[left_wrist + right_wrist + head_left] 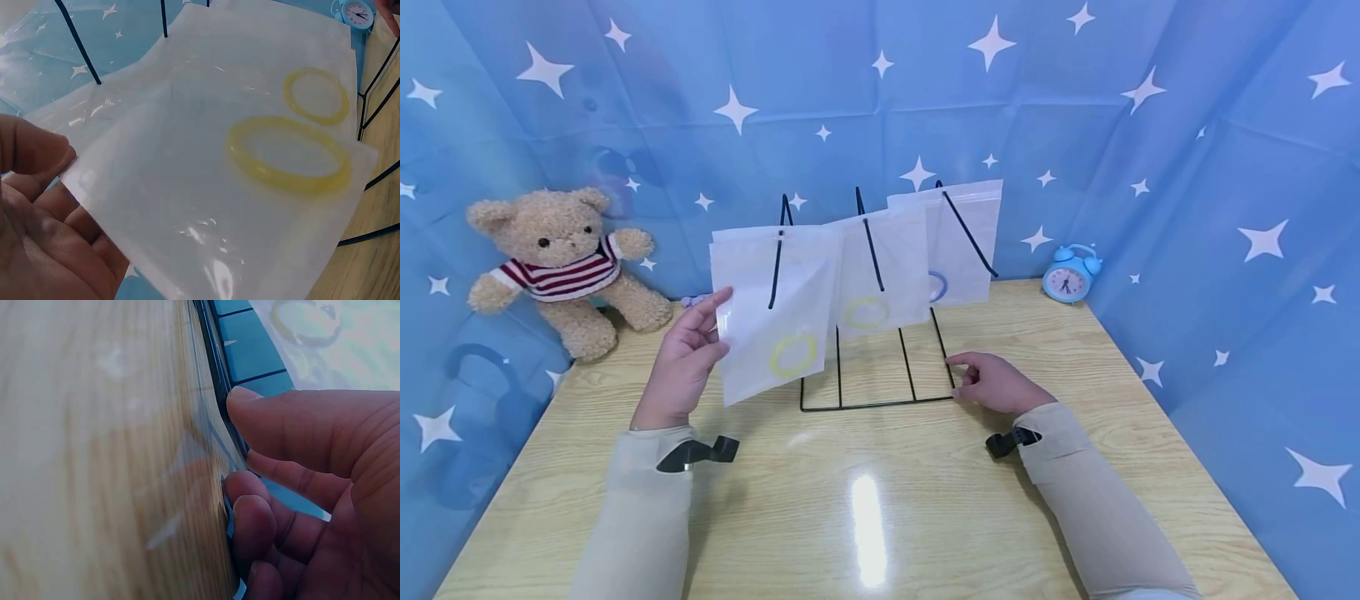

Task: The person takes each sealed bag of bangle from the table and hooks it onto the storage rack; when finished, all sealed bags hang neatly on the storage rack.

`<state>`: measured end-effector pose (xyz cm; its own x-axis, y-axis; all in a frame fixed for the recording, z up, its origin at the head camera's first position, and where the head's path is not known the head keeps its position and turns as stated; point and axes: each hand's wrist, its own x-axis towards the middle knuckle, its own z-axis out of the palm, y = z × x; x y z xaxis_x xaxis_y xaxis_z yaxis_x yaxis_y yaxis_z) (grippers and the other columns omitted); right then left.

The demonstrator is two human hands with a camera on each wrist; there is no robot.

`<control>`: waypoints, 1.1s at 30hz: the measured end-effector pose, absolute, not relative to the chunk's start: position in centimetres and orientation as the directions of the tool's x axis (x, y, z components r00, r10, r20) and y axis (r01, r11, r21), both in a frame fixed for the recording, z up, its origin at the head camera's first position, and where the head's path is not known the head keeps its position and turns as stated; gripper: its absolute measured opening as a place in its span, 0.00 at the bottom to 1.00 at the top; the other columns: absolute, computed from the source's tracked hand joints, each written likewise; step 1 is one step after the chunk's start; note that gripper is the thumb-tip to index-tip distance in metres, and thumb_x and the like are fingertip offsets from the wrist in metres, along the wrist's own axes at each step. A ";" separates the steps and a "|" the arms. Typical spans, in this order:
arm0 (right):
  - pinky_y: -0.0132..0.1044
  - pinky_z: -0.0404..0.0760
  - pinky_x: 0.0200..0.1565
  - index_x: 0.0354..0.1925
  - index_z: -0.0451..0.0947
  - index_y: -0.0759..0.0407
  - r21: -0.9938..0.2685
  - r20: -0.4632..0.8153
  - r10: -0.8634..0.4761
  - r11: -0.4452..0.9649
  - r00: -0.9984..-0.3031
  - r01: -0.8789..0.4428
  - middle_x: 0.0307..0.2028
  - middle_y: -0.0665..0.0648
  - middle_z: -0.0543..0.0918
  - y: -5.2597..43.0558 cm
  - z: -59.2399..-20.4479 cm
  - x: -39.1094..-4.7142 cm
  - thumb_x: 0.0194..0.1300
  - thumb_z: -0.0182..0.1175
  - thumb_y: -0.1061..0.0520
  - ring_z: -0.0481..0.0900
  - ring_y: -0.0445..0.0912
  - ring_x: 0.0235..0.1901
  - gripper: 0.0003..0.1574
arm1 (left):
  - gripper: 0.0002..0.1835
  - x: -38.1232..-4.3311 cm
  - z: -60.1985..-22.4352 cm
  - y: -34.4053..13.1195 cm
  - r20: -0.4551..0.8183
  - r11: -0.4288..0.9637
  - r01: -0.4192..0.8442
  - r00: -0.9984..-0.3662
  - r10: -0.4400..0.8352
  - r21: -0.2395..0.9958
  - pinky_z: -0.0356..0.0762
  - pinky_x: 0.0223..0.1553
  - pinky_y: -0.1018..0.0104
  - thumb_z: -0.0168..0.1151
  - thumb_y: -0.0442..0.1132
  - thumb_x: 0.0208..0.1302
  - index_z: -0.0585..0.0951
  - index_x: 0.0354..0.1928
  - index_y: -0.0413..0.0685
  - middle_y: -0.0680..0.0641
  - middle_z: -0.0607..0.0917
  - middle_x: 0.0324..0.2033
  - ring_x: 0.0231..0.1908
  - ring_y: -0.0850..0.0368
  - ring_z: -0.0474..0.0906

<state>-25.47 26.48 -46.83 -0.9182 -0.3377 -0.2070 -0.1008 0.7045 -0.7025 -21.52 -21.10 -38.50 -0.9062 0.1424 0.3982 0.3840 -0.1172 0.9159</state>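
A black wire rack (880, 405) stands on the table, with upright prongs at its back. Three translucent zip bags hang from the prongs. My left hand (679, 367) pinches the left edge of the nearest bag (748, 317), between thumb and fingers; that bag contains a yellow ring (262, 175). Behind it, the middle bag (898, 258) holds another yellow ring (848, 315), and the right bag (973, 233) a blue ring, partly hidden. At the rack's front right corner, my right hand (996, 383) grips the wire with curled fingers, thumb (269, 419) against it.
A teddy bear (561, 275) in a striped shirt sits at the back left. A light blue alarm clock (1067, 275) stands at the back right. A small purple item (691, 300) lies behind my left hand. Blue star-patterned curtains (850, 83) enclose the wooden table (790, 517).
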 end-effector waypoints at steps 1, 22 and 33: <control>0.41 0.74 0.35 0.75 0.72 0.55 -0.703 -0.207 -0.339 0.704 -0.918 -0.101 0.36 0.55 0.80 26.5 -46.8 -25.5 0.69 0.70 0.55 0.74 0.49 0.32 0.39 | 0.38 -21.5 -38.5 -21.0 0.397 -0.115 0.383 -0.906 0.147 0.916 0.81 0.46 0.75 0.44 0.13 0.67 0.67 0.79 0.41 0.54 0.82 0.64 0.51 0.63 0.81; 0.40 0.73 0.32 0.75 0.72 0.55 -0.718 -0.195 -0.348 0.687 -0.917 -0.108 0.35 0.56 0.80 26.5 -47.3 -25.7 0.70 0.69 0.56 0.73 0.49 0.30 0.38 | 0.34 -21.7 -38.4 -21.0 0.309 0.128 0.319 -0.946 0.097 0.939 0.57 0.75 0.42 0.47 0.22 0.75 0.61 0.82 0.40 0.36 0.63 0.79 0.75 0.46 0.63; 0.40 0.75 0.34 0.75 0.72 0.56 -0.717 -0.189 -0.340 0.689 -0.921 -0.108 0.37 0.56 0.81 26.9 -48.0 -25.9 0.73 0.66 0.53 0.75 0.49 0.33 0.35 | 0.33 -21.7 -38.8 -21.4 0.296 0.115 0.302 -0.953 0.066 0.946 0.67 0.69 0.68 0.49 0.25 0.77 0.61 0.82 0.41 0.39 0.62 0.81 0.77 0.43 0.60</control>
